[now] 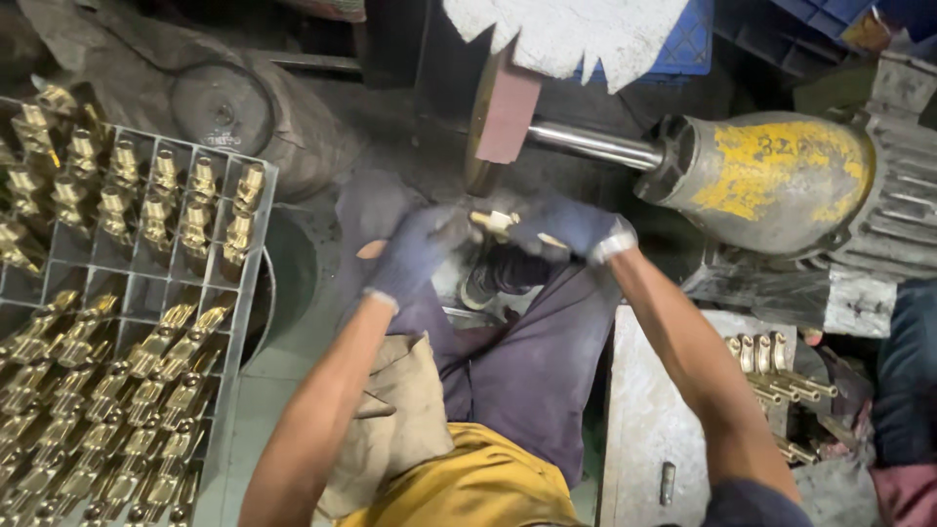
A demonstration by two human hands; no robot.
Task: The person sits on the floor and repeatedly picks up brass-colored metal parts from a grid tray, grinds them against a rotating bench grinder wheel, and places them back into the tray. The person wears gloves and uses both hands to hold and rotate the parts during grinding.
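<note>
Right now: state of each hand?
Left hand: gloved, closed on the brass part.
Right hand: gloved, closed on the same brass part, just below the polishing wheel.

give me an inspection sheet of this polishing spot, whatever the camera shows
surface: grey dusty metal bench at right.
job's things: small brass fitting held just below the maroon-edged buffing wheel.
clutter: grey grid tray of shiny brass fittings at left; duller brass parts on the bench.
grips: left hand and right hand, both in blue gloves, shut on the fitting.
cables: nothing seen.
surroundings: yellow and grey motor with steel shaft; blue crate behind.
</note>
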